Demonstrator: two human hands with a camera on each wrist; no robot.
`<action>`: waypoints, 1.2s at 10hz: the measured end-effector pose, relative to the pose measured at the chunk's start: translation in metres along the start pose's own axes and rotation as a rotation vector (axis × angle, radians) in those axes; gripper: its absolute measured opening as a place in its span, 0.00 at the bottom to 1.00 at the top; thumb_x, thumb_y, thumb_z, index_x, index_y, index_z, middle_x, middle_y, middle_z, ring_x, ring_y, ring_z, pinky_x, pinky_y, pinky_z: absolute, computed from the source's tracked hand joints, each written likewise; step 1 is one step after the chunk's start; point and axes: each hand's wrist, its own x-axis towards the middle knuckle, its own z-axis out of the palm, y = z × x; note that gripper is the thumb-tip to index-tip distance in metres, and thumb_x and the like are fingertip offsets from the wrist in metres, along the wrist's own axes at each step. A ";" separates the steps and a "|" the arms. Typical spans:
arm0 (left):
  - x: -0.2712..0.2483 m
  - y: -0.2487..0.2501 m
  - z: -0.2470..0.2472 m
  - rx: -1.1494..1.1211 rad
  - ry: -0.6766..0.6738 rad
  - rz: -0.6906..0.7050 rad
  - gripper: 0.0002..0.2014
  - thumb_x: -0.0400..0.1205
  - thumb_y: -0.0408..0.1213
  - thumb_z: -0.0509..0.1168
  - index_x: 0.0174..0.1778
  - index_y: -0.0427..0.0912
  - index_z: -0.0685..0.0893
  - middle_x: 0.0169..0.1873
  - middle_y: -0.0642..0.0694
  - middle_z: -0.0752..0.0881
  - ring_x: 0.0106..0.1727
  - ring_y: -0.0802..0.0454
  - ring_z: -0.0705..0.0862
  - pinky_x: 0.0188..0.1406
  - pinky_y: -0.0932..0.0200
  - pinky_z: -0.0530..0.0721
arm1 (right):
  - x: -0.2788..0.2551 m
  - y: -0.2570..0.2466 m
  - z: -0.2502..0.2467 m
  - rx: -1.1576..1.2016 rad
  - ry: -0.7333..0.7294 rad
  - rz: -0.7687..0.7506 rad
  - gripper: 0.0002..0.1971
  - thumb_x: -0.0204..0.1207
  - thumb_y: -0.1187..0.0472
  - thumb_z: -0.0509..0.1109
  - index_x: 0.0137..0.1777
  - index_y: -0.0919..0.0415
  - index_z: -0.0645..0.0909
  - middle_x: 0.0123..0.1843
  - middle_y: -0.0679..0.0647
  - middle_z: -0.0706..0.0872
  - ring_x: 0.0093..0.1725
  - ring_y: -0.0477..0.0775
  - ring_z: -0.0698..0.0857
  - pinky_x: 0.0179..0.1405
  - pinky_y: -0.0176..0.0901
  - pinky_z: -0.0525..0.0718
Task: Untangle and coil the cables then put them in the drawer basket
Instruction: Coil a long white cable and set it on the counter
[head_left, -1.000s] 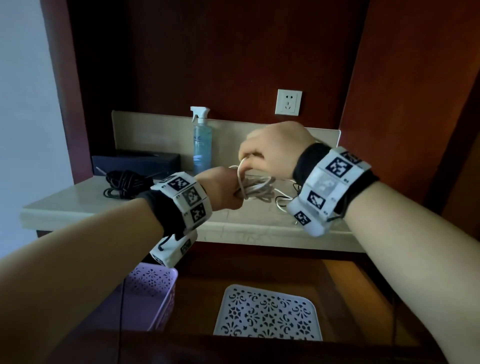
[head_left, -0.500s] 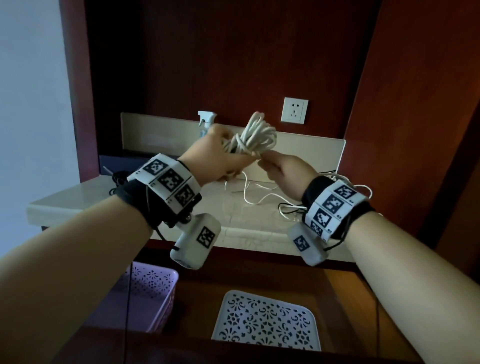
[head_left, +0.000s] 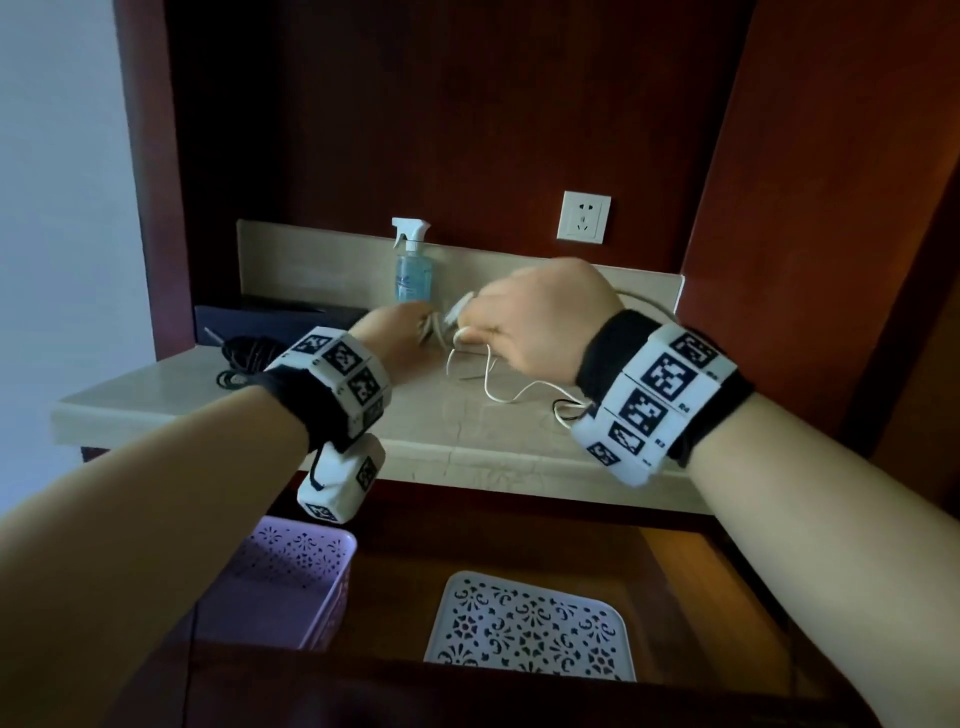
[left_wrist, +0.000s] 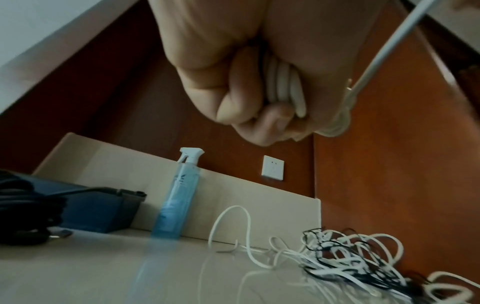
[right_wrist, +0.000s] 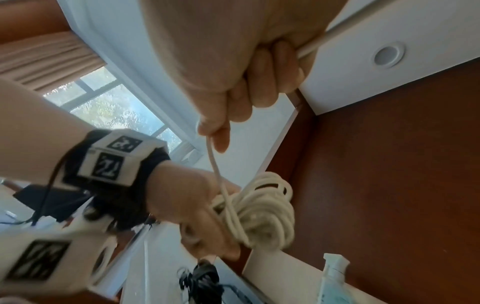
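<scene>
Two hands meet over the counter (head_left: 431, 415) in the middle of the head view. At far left on the counter lies a black cable bundle (head_left: 244, 358) in front of a dark box (head_left: 270, 319). Right of it, the left hand (head_left: 395, 338) is closed tightly around a coil of white cable (right_wrist: 262, 207). A spray bottle (head_left: 413, 265) stands behind against the back wall. The right hand (head_left: 535, 317), just beside the left, pinches the loose strand of that cable, which trails down to a tangle of white and black cords (left_wrist: 350, 253) at the counter's right. Below, lower left, sits a purple basket (head_left: 291, 582); a white perforated basket (head_left: 524, 629) sits lower centre.
</scene>
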 end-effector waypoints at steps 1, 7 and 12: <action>-0.011 0.014 0.003 0.099 -0.086 0.094 0.08 0.80 0.34 0.66 0.53 0.38 0.78 0.36 0.47 0.80 0.36 0.50 0.79 0.26 0.70 0.73 | 0.011 0.008 -0.005 0.034 -0.099 0.046 0.15 0.83 0.51 0.55 0.55 0.48 0.84 0.47 0.46 0.85 0.49 0.54 0.83 0.37 0.43 0.71; -0.031 0.043 -0.022 -0.667 0.060 0.092 0.16 0.72 0.51 0.74 0.35 0.43 0.79 0.16 0.55 0.78 0.22 0.54 0.75 0.26 0.61 0.76 | -0.006 0.014 0.031 0.411 -0.308 0.489 0.17 0.85 0.49 0.48 0.53 0.55 0.78 0.54 0.57 0.85 0.52 0.60 0.82 0.46 0.45 0.73; -0.013 -0.003 -0.018 -0.461 0.136 -0.179 0.17 0.79 0.41 0.69 0.53 0.39 0.67 0.33 0.44 0.80 0.27 0.53 0.79 0.23 0.64 0.79 | -0.035 -0.004 0.033 -0.002 -0.328 0.224 0.11 0.84 0.55 0.52 0.54 0.48 0.77 0.42 0.49 0.85 0.40 0.59 0.82 0.29 0.41 0.64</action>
